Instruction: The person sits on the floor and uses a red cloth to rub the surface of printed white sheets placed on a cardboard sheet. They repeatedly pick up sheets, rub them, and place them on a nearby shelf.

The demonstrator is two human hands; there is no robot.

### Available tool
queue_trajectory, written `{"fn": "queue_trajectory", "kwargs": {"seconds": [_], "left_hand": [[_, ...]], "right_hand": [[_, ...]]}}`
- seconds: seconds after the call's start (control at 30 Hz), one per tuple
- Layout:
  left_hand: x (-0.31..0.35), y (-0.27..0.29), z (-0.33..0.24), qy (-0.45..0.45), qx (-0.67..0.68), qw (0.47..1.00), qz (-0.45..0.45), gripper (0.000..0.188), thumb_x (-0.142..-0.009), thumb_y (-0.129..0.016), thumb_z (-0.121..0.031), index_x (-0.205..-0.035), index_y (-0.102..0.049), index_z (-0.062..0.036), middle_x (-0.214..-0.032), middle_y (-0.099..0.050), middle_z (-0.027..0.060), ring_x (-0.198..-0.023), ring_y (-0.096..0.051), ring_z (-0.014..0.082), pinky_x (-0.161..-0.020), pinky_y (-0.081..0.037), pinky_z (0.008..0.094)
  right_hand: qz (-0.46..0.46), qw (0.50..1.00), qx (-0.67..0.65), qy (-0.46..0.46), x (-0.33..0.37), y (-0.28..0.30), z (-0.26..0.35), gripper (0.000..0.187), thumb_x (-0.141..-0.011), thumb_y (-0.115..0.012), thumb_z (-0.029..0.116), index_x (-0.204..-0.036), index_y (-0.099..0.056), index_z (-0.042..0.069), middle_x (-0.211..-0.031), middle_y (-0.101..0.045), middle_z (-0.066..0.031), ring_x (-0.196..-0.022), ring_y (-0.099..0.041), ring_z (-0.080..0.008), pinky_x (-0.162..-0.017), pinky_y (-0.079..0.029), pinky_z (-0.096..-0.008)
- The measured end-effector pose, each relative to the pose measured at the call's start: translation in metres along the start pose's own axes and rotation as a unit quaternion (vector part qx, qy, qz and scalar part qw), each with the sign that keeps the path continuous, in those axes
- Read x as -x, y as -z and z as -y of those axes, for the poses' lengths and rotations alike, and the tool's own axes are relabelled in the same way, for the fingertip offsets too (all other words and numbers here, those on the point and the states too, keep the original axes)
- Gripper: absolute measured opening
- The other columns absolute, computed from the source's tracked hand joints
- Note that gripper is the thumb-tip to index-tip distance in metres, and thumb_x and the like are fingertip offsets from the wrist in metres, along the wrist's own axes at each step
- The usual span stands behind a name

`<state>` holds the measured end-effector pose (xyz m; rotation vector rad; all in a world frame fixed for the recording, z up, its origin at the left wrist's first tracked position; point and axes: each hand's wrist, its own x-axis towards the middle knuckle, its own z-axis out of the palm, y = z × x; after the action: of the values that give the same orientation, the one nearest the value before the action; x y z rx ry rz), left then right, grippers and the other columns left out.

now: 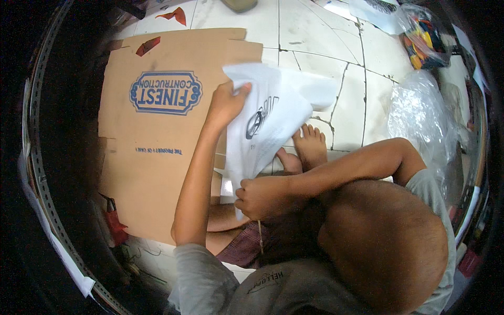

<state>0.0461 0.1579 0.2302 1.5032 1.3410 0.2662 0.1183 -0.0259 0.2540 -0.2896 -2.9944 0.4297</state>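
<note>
A white cloth-like sheet [270, 113] with a black printed emblem hangs between my hands, its upper part spread wide and its lower part gathered narrow. My left hand [229, 104] grips its upper left edge, with the thumb on the printed side. Lower down, my right hand [262, 197] is closed around the bunched lower end, just above my lap. A second white flap [315, 90] juts out to the right behind the printed part; whether it belongs to the same piece I cannot tell.
A large flattened cardboard sheet [152, 173] with blue print lies on the white tiled floor [344, 47] at the left. Red scraps [148, 46] lie on the cardboard and beyond it. Clear plastic wrap [422, 113] and a bag of colourful items [424, 39] are at the right. My bare foot [311, 144] is beside the sheet.
</note>
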Motion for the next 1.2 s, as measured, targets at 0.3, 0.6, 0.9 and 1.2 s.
{"fn": "queue_trajectory", "kwargs": {"seconds": [0.3, 0.6, 0.9, 1.2], "left_hand": [[0.049, 0.088, 0.088, 0.025, 0.403, 0.873, -0.272, 0.045, -0.105, -0.057, -0.024, -0.141, -0.050, 0.0026, -0.132, -0.063, 0.0143, -0.114, -0.064, 0.0221, -0.098, -0.053, 0.0356], [0.062, 0.119, 0.242, 0.056, 0.326, 0.862, -0.384, 0.053, -0.103, -0.062, -0.020, -0.146, -0.042, 0.0041, -0.139, -0.056, 0.0160, -0.124, -0.056, 0.0247, -0.104, -0.049, 0.0406], [0.114, 0.016, 0.180, -0.003, 0.021, 0.913, -0.408, 0.061, -0.096, -0.069, -0.031, -0.143, -0.046, 0.0001, -0.143, -0.050, 0.0240, -0.132, -0.048, 0.0374, -0.111, -0.037, 0.0461], [0.122, -0.020, 0.205, 0.091, -0.291, 0.937, -0.167, 0.127, -0.067, -0.083, -0.063, -0.164, -0.014, -0.0164, -0.170, -0.003, 0.0204, -0.155, 0.001, 0.0442, -0.118, -0.008, 0.0718]], "right_hand": [[0.040, 0.989, -0.112, -0.086, 0.017, -0.013, -0.025, 0.020, -0.084, -0.065, 0.027, -0.092, -0.068, 0.010, -0.090, -0.065, -0.0071, -0.087, -0.065, -0.0256, -0.071, -0.052, -0.0385], [-0.119, 0.769, -0.521, -0.350, 0.055, -0.006, -0.049, 0.036, -0.094, -0.058, 0.024, -0.125, -0.064, 0.007, -0.097, -0.063, -0.0088, -0.085, -0.064, -0.0226, -0.077, -0.050, -0.0324], [-0.489, 0.359, -0.678, -0.416, 0.084, 0.003, -0.078, 0.040, -0.103, -0.043, 0.026, -0.125, -0.060, -0.004, -0.099, -0.063, -0.0062, -0.096, -0.058, -0.0173, -0.086, -0.045, -0.0311], [-0.423, 0.348, -0.752, -0.367, 0.090, 0.001, -0.077, 0.044, -0.109, -0.038, 0.047, -0.111, -0.059, 0.008, -0.092, -0.063, -0.0065, -0.071, -0.057, -0.0134, -0.065, -0.044, -0.0251]]}}
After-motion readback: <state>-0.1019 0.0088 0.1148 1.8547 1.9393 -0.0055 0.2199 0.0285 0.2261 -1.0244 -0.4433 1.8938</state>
